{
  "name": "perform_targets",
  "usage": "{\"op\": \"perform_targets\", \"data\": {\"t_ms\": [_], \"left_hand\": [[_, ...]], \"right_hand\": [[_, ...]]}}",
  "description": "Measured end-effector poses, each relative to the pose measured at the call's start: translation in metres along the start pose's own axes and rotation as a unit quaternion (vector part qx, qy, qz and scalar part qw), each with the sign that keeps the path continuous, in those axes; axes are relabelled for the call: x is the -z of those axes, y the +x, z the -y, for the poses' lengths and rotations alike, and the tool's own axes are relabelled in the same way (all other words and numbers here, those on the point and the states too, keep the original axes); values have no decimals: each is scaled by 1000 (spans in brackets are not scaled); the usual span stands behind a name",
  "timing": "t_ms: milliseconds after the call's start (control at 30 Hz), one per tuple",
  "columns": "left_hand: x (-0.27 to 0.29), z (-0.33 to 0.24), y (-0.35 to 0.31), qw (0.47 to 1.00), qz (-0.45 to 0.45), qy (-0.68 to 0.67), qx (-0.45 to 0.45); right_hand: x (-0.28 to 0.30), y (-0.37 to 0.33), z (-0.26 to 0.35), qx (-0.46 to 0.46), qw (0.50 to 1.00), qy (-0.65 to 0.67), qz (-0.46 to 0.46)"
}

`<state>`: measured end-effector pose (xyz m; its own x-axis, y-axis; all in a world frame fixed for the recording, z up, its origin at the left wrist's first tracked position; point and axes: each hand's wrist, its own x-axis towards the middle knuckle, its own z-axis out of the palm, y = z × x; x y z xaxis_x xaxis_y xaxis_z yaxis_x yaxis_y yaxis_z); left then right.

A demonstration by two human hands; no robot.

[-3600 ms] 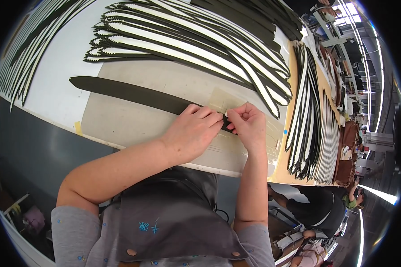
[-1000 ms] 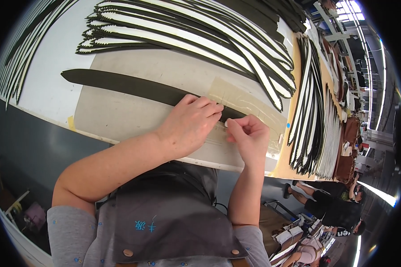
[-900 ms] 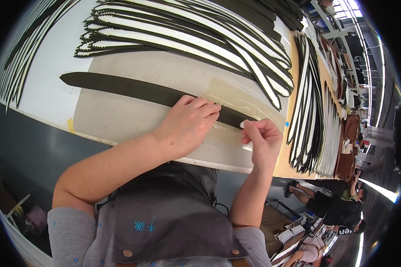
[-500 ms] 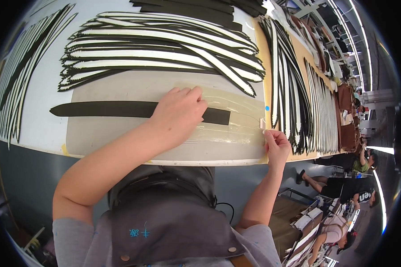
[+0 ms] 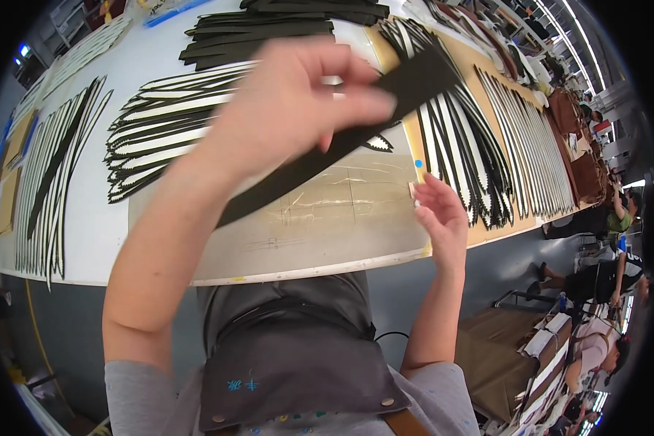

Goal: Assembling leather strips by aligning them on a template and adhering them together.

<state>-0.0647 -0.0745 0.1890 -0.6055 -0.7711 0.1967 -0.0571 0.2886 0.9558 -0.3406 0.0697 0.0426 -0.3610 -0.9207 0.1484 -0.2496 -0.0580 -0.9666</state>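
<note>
My left hand [image 5: 291, 102] is raised over the table, blurred by motion, with its fingers closed on a dark leather-like strip [image 5: 423, 76]. The strip hangs at a slant, its wide square end up at the right and its narrower end down behind my wrist. Beneath it lies a grey mat [image 5: 320, 236] with a clear, creased film [image 5: 341, 192] over part of it. My right hand [image 5: 443, 211] is at the mat's right edge, fingers and thumb apart, beside a small pale tab [image 5: 413, 193]. Nothing large shows in it.
Behind the mat lies a pile of black-and-white strips with jagged edges [image 5: 160, 120]. More strips lie at the left [image 5: 58, 182] and on tan board at the right [image 5: 458, 145]. Plain dark strips [image 5: 254, 36] are stacked farther back. People [image 5: 596, 276] work at the far right.
My left hand has lifted the dark strip off the mat, up and away from me. My right hand has loosened from its pinch and shifted slightly away from me. The view has shifted too.
</note>
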Motion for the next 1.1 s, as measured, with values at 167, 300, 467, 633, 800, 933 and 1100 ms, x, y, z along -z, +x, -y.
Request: {"op": "perform_targets", "data": {"t_ms": [167,300,467,633,800,933,1100], "left_hand": [[58,-50,-13,920,11,-248,-302],[127,-2,-76,863,34,-447,-231],[129,130,-173,925,-180,-329,-55],[106,163,-234,911,-252,-313,98],[105,156,-243,904,-293,-281,138],[108,162,-238,902,-312,-235,182],[109,157,-234,902,-320,-166,237]], "right_hand": [[-65,13,63,210,963,-43,163],[-84,23,76,148,980,-70,111],[-98,23,33,259,928,-235,127],[-102,-2,-8,266,912,-264,164],[-83,-18,-13,240,901,-325,161],[-68,-23,-10,196,888,-403,107],[-52,-25,-19,169,906,-376,94]]}}
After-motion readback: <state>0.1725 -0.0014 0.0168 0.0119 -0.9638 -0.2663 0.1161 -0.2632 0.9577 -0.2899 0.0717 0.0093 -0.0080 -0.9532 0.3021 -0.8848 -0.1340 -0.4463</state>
